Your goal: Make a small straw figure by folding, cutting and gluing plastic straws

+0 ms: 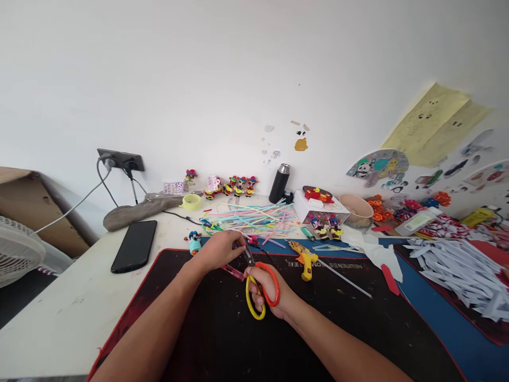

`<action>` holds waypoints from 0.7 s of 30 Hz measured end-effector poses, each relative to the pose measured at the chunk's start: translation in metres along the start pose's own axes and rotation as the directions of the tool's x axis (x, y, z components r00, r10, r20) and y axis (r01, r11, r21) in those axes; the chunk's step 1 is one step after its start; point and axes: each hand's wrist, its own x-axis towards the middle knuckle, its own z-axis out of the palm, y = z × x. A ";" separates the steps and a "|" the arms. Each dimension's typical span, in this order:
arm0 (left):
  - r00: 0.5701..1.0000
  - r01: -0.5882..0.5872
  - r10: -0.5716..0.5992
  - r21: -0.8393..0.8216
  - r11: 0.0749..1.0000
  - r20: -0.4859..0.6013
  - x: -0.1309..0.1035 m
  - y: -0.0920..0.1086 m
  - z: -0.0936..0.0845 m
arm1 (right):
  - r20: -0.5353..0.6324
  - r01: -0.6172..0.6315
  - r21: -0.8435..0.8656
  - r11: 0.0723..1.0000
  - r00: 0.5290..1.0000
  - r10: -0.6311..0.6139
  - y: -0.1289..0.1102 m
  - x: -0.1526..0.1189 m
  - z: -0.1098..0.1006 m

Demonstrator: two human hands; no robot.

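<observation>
My right hand [271, 291] has its fingers through the handles of a pair of scissors [273, 276], one loop orange and the other yellow. The blades point away from me, up to the fingers of my left hand [222, 248]. That hand is closed in a pinch by the blades, and what it holds is too small and hidden to name. Below its fingers a pinkish-red strip-like thing [234, 272] shows in part above the black mat [222, 329]. Close by on the left stands a small figure [194, 243] with a light blue body.
A yellow glue gun [304, 259] with a glue stick lies right of my hands. Beyond are pastel strips [254, 215], several small figures [240, 185], a black flask [280, 183] and a white box [318, 207]. A phone [134, 245] lies left; white paper strips [461, 276] are heaped right.
</observation>
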 end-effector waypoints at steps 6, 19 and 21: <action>0.998 0.013 -0.017 0.063 0.998 0.053 0.001 0.000 0.001 | -0.018 -0.094 -0.016 0.995 0.995 0.093 -0.001 0.004 -0.001; 0.981 0.070 -0.087 -0.107 0.992 -0.171 0.002 -0.004 -0.011 | 0.002 0.032 -0.008 0.999 0.999 -0.032 0.000 -0.004 -0.009; 0.972 0.088 -0.118 -0.153 0.984 -0.202 0.003 -0.005 -0.012 | 0.054 0.046 -0.120 0.992 0.998 -0.040 -0.002 -0.011 -0.013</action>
